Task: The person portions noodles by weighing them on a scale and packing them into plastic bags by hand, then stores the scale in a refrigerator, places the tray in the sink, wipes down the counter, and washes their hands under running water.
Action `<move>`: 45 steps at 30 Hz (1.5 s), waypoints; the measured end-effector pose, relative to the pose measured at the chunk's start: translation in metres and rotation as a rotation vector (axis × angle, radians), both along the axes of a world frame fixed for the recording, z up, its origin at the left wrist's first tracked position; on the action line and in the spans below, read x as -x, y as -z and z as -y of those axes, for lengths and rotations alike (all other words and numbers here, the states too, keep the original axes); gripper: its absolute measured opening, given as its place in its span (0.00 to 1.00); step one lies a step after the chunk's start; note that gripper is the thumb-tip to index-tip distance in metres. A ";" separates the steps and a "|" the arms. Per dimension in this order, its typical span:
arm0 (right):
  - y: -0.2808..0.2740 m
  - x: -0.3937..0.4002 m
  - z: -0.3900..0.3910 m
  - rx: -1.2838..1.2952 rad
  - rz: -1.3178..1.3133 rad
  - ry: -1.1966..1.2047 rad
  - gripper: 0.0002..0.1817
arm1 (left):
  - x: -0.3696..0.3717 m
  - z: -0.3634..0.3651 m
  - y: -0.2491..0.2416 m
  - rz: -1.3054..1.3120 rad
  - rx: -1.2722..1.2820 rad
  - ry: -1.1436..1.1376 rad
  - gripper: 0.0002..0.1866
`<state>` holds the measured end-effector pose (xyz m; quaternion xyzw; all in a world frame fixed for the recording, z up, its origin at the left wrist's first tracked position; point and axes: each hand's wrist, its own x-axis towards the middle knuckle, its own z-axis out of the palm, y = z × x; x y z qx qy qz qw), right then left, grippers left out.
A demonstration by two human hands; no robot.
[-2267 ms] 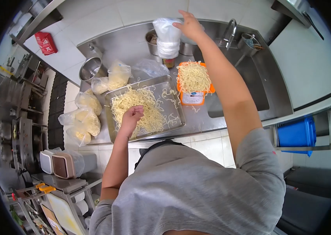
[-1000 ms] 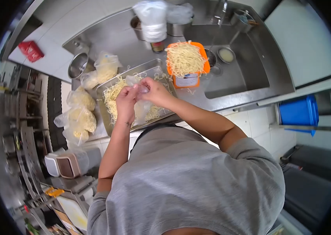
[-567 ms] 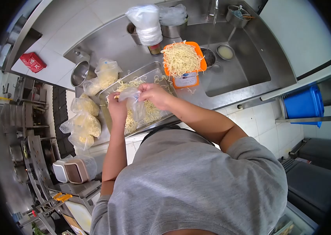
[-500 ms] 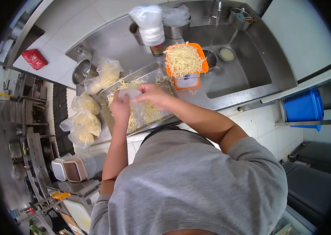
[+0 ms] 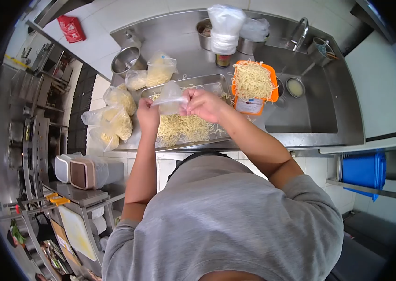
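Observation:
A clear plastic bag (image 5: 169,96) is stretched between my two hands, above a metal tray. My left hand (image 5: 148,114) pinches one side of its edge, while my right hand (image 5: 202,104) grips the opposite side with curled fingers. Under the bag, loose pale noodles (image 5: 186,127) cover much of the metal tray (image 5: 219,84). Left of the tray sit several filled bags of noodles (image 5: 119,105), some lying against each other. To the right, more noodles (image 5: 253,80) are heaped in an orange basket (image 5: 273,77), which has a white label on its front.
Behind stand a stack of white plastic bags (image 5: 226,30), metal pots (image 5: 253,45) and a can (image 5: 222,60). A steel bowl (image 5: 128,61) is at the back left. The sink (image 5: 308,114) with its faucet (image 5: 301,35) lies right, holding a small bowl (image 5: 295,87).
The bag's edge is now pulled wider, with my hands farther apart. My right hand has moved right. The head view has shifted, so the counter appears farther right. The faucet's water stream no longer shows.

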<state>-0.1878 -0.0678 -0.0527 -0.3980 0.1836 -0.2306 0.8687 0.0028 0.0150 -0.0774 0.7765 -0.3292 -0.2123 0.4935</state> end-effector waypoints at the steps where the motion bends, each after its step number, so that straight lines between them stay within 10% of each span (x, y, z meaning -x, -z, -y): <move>1: -0.001 -0.003 -0.002 0.120 -0.153 -0.005 0.07 | 0.000 -0.001 0.004 0.086 0.058 -0.009 0.12; 5: 0.006 -0.013 0.010 0.992 -0.842 0.478 0.08 | 0.036 -0.007 -0.025 0.125 0.337 0.088 0.11; 14: -0.042 0.088 0.062 1.330 -0.665 0.660 0.35 | -0.005 -0.028 -0.032 0.657 -0.074 0.237 0.23; 20: -0.006 0.151 0.104 1.193 -1.305 0.228 0.50 | 0.011 -0.030 -0.015 0.538 -0.068 0.361 0.24; 29: -0.004 0.107 0.107 1.050 -1.666 0.075 0.44 | 0.015 -0.017 -0.003 0.417 -0.057 0.525 0.24; 39: -0.006 0.117 0.113 0.909 -1.341 0.467 0.35 | -0.008 -0.024 -0.013 0.464 -0.174 0.559 0.24; 45: -0.013 0.090 0.083 0.306 -0.348 0.806 0.27 | 0.015 0.012 0.022 0.452 -0.090 0.825 0.24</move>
